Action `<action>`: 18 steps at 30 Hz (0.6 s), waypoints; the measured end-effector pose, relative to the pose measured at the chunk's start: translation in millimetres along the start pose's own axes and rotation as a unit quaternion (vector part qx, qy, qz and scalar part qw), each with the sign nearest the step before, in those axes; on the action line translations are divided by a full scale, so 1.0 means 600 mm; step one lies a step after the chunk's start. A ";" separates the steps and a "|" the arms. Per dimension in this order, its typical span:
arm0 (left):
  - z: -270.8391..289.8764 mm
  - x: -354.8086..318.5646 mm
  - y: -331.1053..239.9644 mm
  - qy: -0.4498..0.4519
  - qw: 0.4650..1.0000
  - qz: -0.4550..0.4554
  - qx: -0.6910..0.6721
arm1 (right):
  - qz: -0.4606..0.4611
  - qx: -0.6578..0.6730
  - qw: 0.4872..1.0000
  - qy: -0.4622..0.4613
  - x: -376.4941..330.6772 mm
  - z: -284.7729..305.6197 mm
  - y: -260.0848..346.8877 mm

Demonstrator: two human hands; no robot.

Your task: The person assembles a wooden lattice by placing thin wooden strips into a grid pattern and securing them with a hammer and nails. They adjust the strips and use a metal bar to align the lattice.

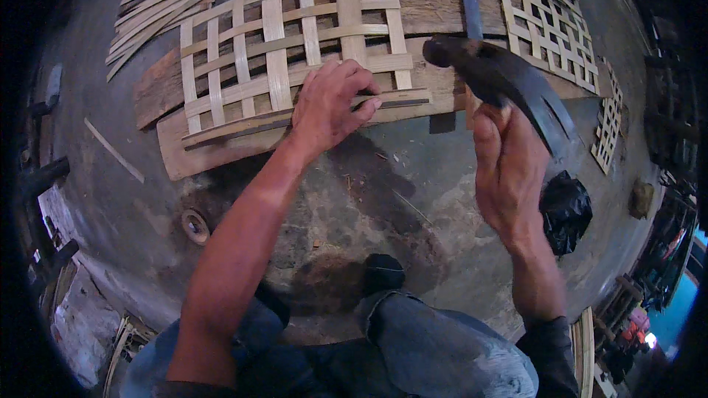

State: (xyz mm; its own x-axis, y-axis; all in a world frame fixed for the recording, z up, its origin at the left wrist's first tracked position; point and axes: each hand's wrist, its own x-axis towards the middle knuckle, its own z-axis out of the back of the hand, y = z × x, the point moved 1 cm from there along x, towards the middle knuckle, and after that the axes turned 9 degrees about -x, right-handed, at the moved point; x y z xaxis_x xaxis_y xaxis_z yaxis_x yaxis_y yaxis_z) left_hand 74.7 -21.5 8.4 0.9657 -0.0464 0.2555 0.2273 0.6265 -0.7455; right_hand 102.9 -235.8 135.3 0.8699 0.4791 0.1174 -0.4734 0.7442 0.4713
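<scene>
One pale, flat-stripped woven lattice [276, 51]: on rough brown wooden planks [428, 7]
Left hand [328, 99]: at its dark-edged strip [405, 97]; cannot tell if pinching
Right hand [512, 166]: clenched around dark curved metal claw hammer [509, 74]

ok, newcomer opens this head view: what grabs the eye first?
Likely the dark-headed hammer, held up right of centre in the right hand. Next, the pale woven lattice panel on rough wooden boards at upper centre, the left hand at its near edge. Then the black plastic bag at right.
</scene>
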 end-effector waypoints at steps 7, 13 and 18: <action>-0.002 0.004 -0.004 0.016 1.000 0.011 -0.008 | -0.057 -0.085 0.990 0.097 -0.006 -0.013 -0.023; 0.004 0.006 -0.006 0.023 0.999 0.010 -0.033 | 0.030 -0.037 0.998 -0.031 -0.020 0.011 0.006; -0.002 0.010 -0.007 0.035 0.999 0.016 -0.016 | -0.056 -0.055 0.993 0.091 -0.038 -0.065 -0.049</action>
State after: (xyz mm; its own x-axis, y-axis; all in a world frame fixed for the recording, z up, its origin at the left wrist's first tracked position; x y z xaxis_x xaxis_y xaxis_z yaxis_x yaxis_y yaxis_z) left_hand 79.7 -25.6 12.2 0.9789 -0.0820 0.1871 0.1982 0.6034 -0.7724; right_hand 91.8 -250.4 85.0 0.8831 0.4594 -0.0956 -0.3963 0.8392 0.3723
